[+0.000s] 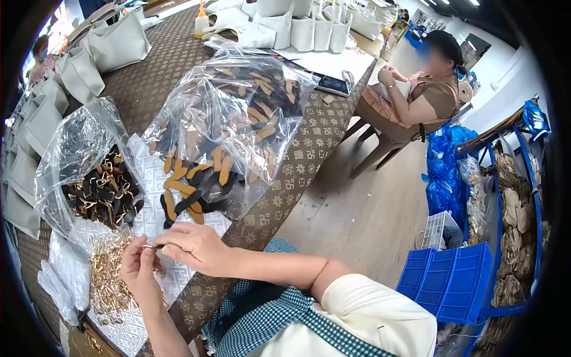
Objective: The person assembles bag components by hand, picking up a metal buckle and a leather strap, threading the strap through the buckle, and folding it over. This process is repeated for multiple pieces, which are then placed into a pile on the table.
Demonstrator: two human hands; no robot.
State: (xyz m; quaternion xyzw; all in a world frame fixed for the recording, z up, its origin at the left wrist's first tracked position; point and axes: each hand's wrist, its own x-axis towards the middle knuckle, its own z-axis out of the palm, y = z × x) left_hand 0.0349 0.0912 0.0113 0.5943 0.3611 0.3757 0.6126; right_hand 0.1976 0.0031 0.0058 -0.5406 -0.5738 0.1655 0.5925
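Note:
Above the near end of the table, my left hand (139, 266) and my right hand (197, 248) meet at the fingertips. Both pinch a small dark strip (153, 246), mostly hidden by the fingers. Gold metal clasps (110, 291) lie in a heap under and beside my left hand. Just beyond my right hand, black and tan leather tabs (193, 187) spill from a large clear plastic bag (238, 125). To the left, another clear bag (83, 134) holds black tabs fitted with gold hardware (104, 190).
White bags (116, 44) line the table's left side, with more white bags (303, 33) at the back. An orange-tipped bottle (201, 24) stands there. A seated person (431, 89) works across the aisle. Blue crates (443, 282) and a blue rack (493, 226) are at right.

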